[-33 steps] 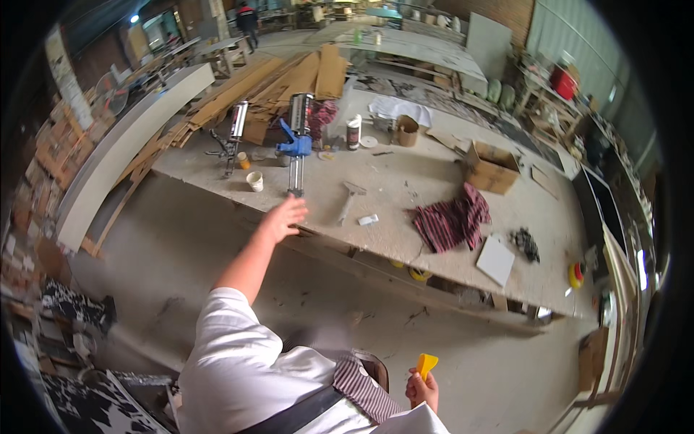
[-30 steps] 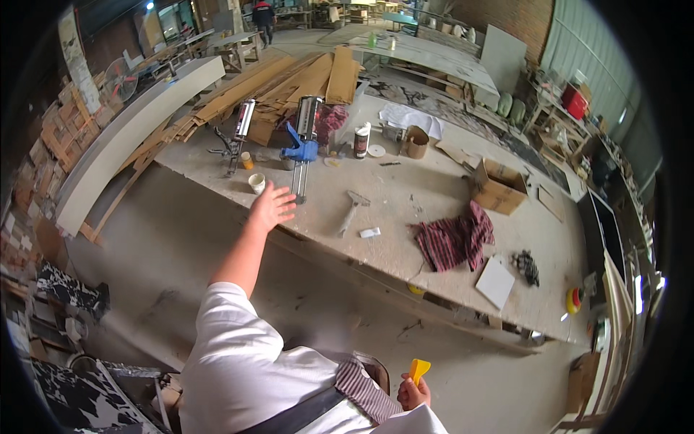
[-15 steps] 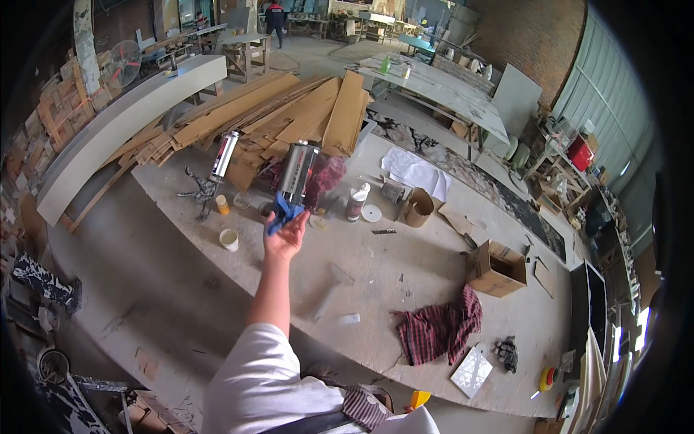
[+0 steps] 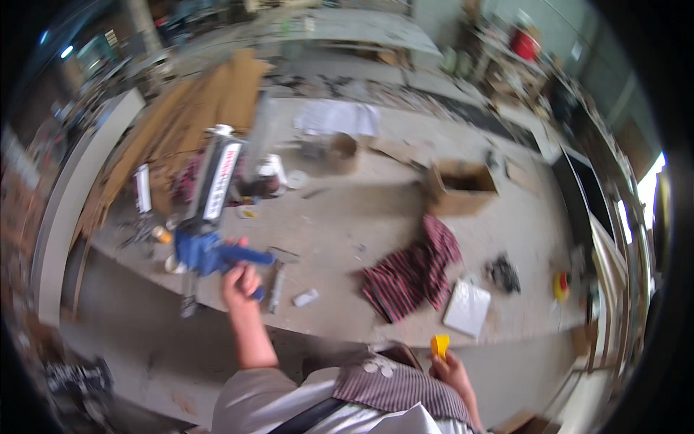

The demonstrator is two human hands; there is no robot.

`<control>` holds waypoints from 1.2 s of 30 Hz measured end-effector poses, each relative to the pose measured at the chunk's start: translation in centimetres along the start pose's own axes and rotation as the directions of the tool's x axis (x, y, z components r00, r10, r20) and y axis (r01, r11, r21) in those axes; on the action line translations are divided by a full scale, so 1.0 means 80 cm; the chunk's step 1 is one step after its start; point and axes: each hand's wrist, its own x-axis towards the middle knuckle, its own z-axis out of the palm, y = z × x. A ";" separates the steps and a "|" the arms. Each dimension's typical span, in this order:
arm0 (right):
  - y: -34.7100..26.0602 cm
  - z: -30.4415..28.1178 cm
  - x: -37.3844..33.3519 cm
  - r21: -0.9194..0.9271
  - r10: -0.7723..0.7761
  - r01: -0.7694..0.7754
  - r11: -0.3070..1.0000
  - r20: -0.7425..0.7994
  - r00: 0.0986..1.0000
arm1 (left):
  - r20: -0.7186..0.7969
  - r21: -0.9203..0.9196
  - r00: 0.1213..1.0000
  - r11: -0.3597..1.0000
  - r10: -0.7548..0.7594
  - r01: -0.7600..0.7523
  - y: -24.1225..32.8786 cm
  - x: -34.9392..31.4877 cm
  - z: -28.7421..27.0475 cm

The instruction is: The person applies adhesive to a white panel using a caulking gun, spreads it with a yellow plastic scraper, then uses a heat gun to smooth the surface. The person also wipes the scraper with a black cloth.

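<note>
My left hand [image 4: 242, 283] is closed round the handle of a blue cartridge gun [image 4: 199, 249], raised over the table's left part. A silver-and-white cartridge [image 4: 223, 181] sits in the gun, nozzle end away from me. Close to my body at the lower right, my right hand [image 4: 452, 372] grips a small yellow scraper [image 4: 440, 345]; its lower part is hidden in the fingers. Beyond the cartridge stands a white-capped bottle [image 4: 270, 176]. A hammer-like tool [image 4: 277, 286] lies on the table just right of my left hand. Motion blurs the picture.
On the table [image 4: 347, 239] lie a striped cloth [image 4: 416, 275], a white tile [image 4: 467, 307] and a dark glove [image 4: 504, 273]. An open cardboard box [image 4: 463, 189] stands behind them. Another cartridge gun [image 4: 142, 189] is at the left, near long cardboard strips [image 4: 231, 94].
The gun in my left hand has come nearer to me and swung lower left, its handle now showing. My right hand has come into view with the yellow scraper. The head view has shifted.
</note>
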 end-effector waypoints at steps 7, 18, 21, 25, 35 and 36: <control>0.006 -0.143 0.022 0.143 -0.060 0.033 0.989 0.193 0.979 | 0.308 0.163 0.883 0.934 -0.353 0.317 -0.101 -0.113 0.124; 0.113 -0.324 0.013 0.490 -0.064 0.061 0.870 -0.010 0.998 | -0.361 0.275 0.604 0.538 -0.710 0.797 -0.311 -0.228 0.291; 0.130 -0.332 0.028 0.537 -0.043 0.064 0.841 -0.051 0.998 | -0.476 0.248 0.458 0.384 -0.751 0.889 -0.327 -0.235 0.295; 0.147 -0.336 0.038 0.587 0.008 0.011 0.810 -0.030 1.000 | -0.574 0.191 0.336 0.277 -0.747 0.942 -0.346 -0.236 0.299; 0.162 -0.334 0.057 0.498 -0.017 0.055 0.865 -0.080 0.997 | -0.737 0.213 0.261 0.152 -0.623 0.965 -0.365 -0.214 0.331; 0.155 -0.335 0.059 0.480 -0.010 0.041 0.876 -0.065 0.998 | -0.748 0.229 0.266 0.141 -0.608 0.963 -0.366 -0.212 0.337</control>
